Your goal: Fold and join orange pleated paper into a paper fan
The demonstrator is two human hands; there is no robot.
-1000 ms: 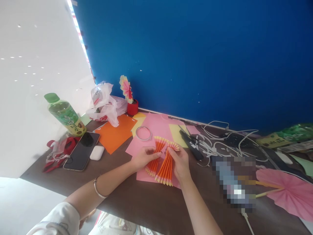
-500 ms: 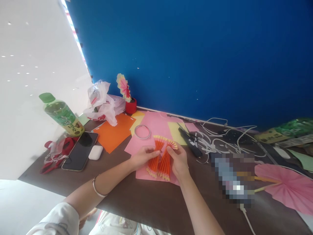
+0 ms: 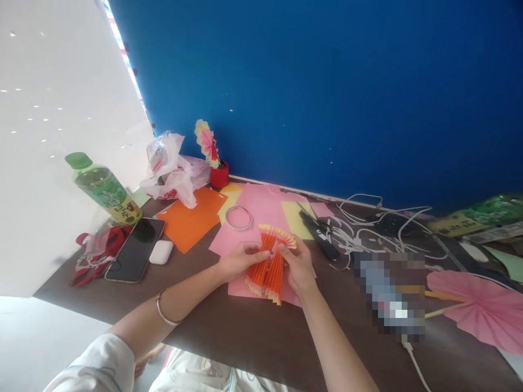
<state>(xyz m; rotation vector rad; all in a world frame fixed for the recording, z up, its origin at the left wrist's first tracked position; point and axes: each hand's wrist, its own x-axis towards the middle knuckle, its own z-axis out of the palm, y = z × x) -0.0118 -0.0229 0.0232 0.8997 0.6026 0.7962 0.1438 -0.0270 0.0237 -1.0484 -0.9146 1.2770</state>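
Note:
Pleated orange paper (image 3: 274,275) with yellow edges is between my hands, its folds spread into two fan-like halves. My left hand (image 3: 245,260) grips the left half, thumb on top and fingers underneath. On the right side my right hand (image 3: 297,265) pinches the other half, with its thumb pressed on the folds near the upper edge. Beneath the pleated paper lie pink paper sheets (image 3: 263,204). A thin silvery ring (image 3: 238,227) rests on the pink paper just beyond my left hand.
Left on the dark table are a green-capped bottle (image 3: 104,188), a phone (image 3: 137,250), a white case (image 3: 160,252) and orange paper (image 3: 196,218). A red pot (image 3: 219,175) stands behind. To the right lie a black cutter (image 3: 318,235), white cables (image 3: 355,239) and a pink paper fan (image 3: 478,313).
The lower edge of the right half has shifted slightly left, and its pleats have moved a little. Both hands keep their hold; the whole view has shifted slightly.

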